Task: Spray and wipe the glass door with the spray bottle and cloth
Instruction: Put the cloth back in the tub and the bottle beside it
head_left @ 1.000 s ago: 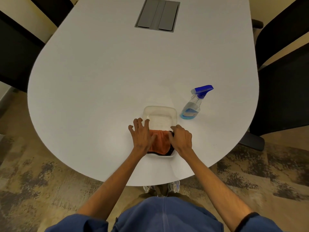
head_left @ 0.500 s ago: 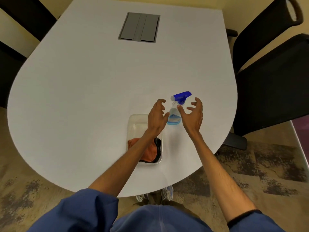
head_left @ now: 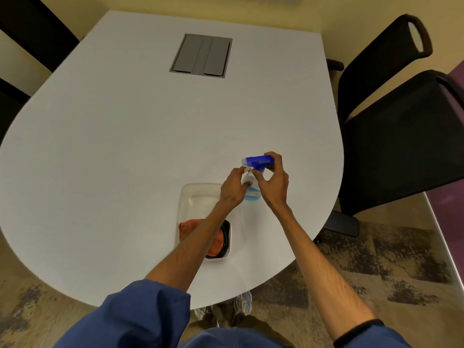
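**Both hands on the spray bottle at the desk's near edge**

The spray bottle (head_left: 258,162) stands upright on the white desk (head_left: 125,146). Its blue spray head points left above a clear body with blue liquid low inside. The right hand (head_left: 273,183) curls over the back of the spray head, and the left hand (head_left: 232,188) holds the bottle's neck and body from the other side. Just left of the bottle lies a clear plastic tray (head_left: 198,192). An orange cloth (head_left: 190,228) is bunched at its near end, partly hidden under the left forearm. A grey hatch panel (head_left: 202,56) is set into the far part of the desk. Black chairs (head_left: 401,146) stand to the right on patterned carpet (head_left: 376,259).
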